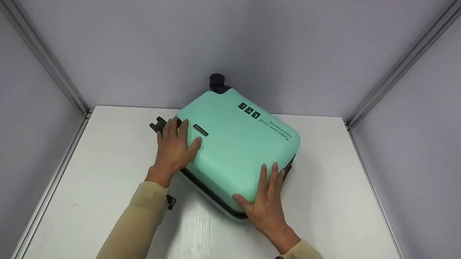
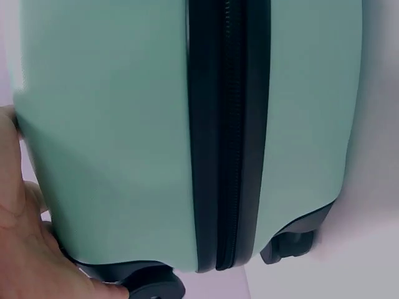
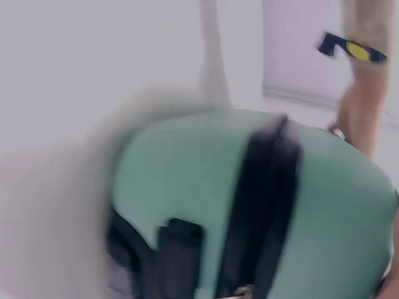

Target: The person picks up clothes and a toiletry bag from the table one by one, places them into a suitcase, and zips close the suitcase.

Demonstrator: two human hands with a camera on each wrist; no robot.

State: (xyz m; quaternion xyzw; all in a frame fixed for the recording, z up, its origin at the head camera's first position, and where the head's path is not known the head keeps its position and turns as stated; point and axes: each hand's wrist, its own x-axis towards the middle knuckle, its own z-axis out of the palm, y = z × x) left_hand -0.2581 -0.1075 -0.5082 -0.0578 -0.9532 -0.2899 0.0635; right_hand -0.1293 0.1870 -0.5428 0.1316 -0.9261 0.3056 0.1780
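A mint-green hard-shell suitcase lies on its broad side on the white table, turned at an angle. My left hand rests with spread fingers over its left corner, close to a black wheel. Across the lower right corner lies my right hand, its fingers extended over the shell and the thumb apart. In the left wrist view a black zipper band runs along the suitcase's side, and the fingers touch the corner by a wheel. A black handle shows blurred in the right wrist view.
The white table is bounded by a grey back wall and side panels with metal edge strips. Another black wheel sticks up at the suitcase's far corner, close to the back wall.
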